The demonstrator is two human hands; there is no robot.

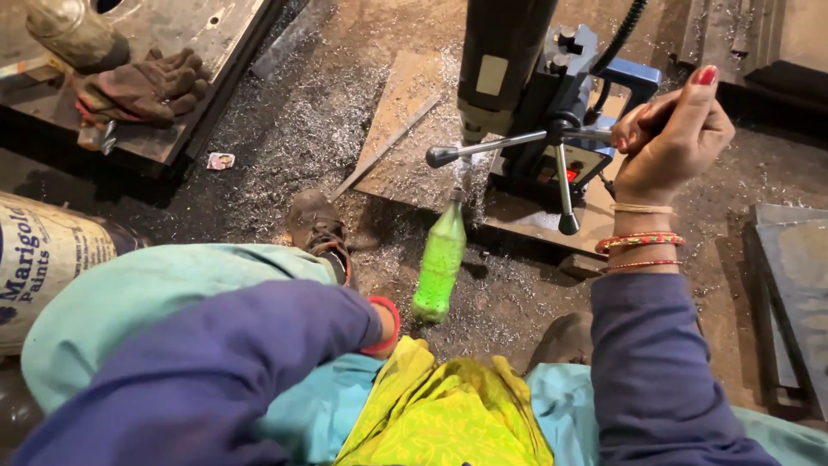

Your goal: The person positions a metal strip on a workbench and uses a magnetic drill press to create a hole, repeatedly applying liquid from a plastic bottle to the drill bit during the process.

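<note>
Right hand (668, 138): fingers curled shut around one spoke of the feed handle (552, 138) of a magnetic drill (526, 86); bangles on the wrist. Left hand: hidden behind the knee, grip cannot be told; only its red bangle (385, 326) shows, just beside a green bottle (440, 263). Bottle: tilted, nozzle up beneath the drill's cutter, base near the lap. Drill: standing on a steel plate (405, 129) on the floor. Floor: strewn with metal shavings (285, 147). Upper left: work gloves (142, 86) on another plate.
</note>
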